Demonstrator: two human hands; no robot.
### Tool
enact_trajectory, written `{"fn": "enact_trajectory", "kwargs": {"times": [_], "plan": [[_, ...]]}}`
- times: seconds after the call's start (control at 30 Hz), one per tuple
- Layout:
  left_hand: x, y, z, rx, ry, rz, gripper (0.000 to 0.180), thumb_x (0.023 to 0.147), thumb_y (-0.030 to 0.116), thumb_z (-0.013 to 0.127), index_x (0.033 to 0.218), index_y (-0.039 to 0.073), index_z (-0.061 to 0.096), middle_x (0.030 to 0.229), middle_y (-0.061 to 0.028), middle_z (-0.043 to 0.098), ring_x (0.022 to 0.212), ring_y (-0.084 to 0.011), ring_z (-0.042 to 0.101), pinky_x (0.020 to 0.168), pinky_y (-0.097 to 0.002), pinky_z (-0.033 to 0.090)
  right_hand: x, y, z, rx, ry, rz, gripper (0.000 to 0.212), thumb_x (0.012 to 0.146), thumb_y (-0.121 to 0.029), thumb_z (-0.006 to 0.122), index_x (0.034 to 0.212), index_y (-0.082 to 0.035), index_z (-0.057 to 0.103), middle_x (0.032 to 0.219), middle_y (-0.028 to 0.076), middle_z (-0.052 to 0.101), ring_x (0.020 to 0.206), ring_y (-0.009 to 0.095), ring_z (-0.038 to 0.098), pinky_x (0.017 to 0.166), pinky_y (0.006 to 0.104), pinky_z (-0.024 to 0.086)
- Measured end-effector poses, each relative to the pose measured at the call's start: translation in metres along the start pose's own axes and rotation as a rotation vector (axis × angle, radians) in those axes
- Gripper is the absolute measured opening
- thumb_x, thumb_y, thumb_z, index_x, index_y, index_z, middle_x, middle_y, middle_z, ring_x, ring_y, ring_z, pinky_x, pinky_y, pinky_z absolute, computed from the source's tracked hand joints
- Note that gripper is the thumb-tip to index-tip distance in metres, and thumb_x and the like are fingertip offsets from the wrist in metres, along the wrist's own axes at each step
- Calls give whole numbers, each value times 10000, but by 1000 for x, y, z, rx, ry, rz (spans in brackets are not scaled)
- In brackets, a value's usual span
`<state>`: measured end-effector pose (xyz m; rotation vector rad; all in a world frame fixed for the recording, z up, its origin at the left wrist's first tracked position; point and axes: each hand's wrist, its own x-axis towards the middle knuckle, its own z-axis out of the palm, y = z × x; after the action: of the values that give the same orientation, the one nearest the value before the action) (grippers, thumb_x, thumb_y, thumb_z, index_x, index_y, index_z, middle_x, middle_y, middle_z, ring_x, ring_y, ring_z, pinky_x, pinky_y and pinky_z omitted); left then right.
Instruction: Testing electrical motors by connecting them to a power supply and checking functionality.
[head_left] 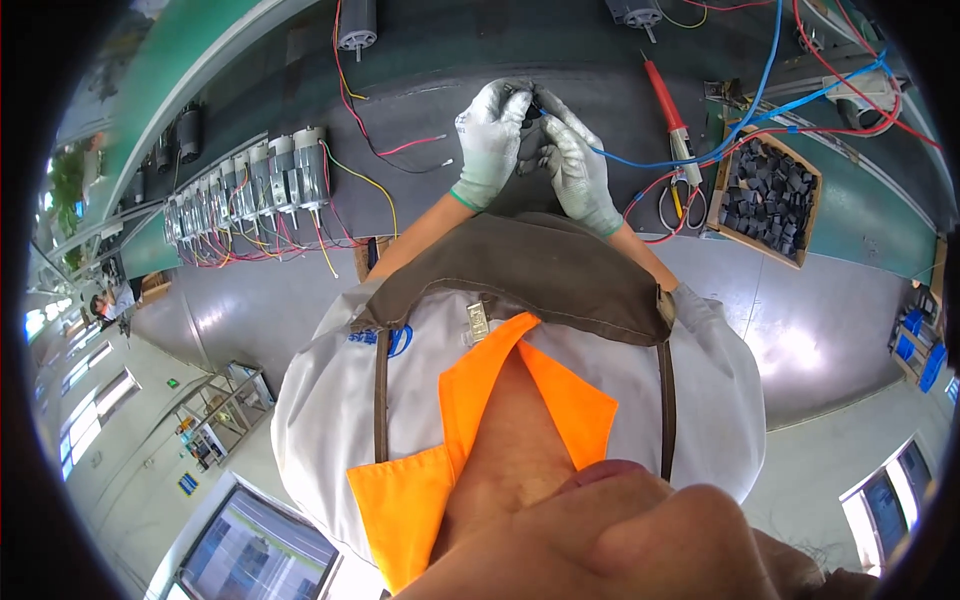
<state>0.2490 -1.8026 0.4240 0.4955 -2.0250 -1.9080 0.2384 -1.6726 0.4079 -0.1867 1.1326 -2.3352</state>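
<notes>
Dark bench top (420, 105) lay beneath. Left hand (490, 138) and right hand (578, 170) pinched small dark part (533, 108) between fingertips, exact kind unclear; blue wire (640, 163) trailed from right hand; slack wire, light grip seemed wise.

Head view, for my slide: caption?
Gloved left hand and right hand meet above a bench, blue wire running rightward.

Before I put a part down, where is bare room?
Bare: between upper left motor and left hand, above the red wire; between right hand and red pointed tool, above the blue wire. Crowded: motor row, left; scissors and box of black pieces, right.
</notes>
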Motion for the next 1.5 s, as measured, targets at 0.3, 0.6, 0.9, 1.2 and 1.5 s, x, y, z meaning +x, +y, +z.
{"fn": "enact_trajectory", "kwargs": {"times": [0.3, 0.6, 0.9, 1.2, 1.5], "plan": [[-8, -28, 0, -154, -122, -146, 136, 941, 67, 666, 1064, 11, 651, 936, -10, 665, 844, -69, 607, 765, -234, 512, -7, 5, -11, -4, 59, 98, 456, 1046, -274, 501, 1419, -11, 499, 1026, 91, 672, 775, 121, 644, 635, 231, 502], [-20, -97, -86, -380, 97, -604, 385, 987, 317, 617, 1218, 10, 599, 1077, -112, 697, 898, -215, 685, 760, -340, 552, 14, 30, -55, -445, 145, 224, 339, 1026, -173, 537, 1296, 25, 596, 1051, 126, 700, 872, 173, 679, 730, 305, 568], [25, -189, -150, -497, 383, -695, 330, 1004, 282, 584, 1126, -22, 622, 990, -172, 701, 837, -290, 702, 714, -439, 573, 23, 43, -36, -127, -28, 434, 321, 1008, -147, 559, 1264, 44, 593, 1113, 161, 695, 887, 216, 696, 773, 341, 580], [-9, -52, -93, -748, -95, -537, 338, 1003, 253, 595, 1209, -15, 596, 1155, -173, 669, 957, -288, 703, 837, -413, 586, 12, 4, -9, 0, 85, 338, 248, 936, -60, 649, 1151, 62, 621, 1002, 170, 717, 823, 211, 705, 719, 324, 580], [-25, -5, -72, -762, -251, -693, 373, 1009, 252, 588, 1265, -19, 567, 1089, -136, 675, 1000, -253, 679, 890, -384, 568, -4, -29, -2, -60, 118, 256, 211, 917, -32, 650, 1103, 68, 645, 927, 136, 713, 771, 171, 691, 683, 279, 564]]}}
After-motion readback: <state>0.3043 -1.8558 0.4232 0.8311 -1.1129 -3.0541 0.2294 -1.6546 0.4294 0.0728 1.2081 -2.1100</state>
